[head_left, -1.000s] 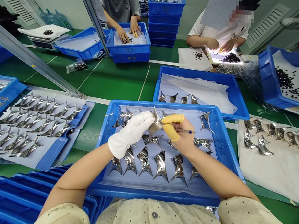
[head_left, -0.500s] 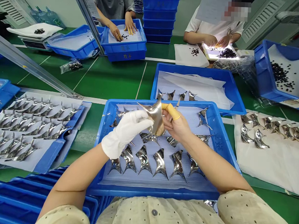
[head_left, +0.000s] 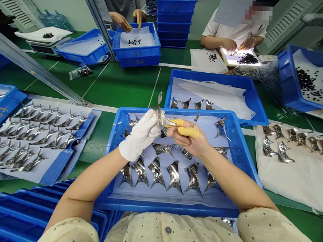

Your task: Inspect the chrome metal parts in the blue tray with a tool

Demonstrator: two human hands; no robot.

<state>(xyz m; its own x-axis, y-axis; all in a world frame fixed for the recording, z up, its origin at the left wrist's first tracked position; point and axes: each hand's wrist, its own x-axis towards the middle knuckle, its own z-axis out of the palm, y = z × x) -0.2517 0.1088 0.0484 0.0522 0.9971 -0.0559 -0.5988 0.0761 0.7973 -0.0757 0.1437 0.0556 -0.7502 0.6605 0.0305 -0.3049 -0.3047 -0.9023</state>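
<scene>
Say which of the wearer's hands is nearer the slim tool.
Right. The right hand holds the slim tool; the gloved left hand is to its left, holding a metal piece.

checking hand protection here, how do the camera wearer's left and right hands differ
The left hand wears a white glove; the right hand is bare except for yellow finger covers. The right hand holds a pen-like tool, while none shows in the left hand. Both touch the same metal piece.

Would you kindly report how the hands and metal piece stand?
Left hand holding metal piece. Right hand touching it, also gripping pen-like tool. Blue tray below.
</scene>
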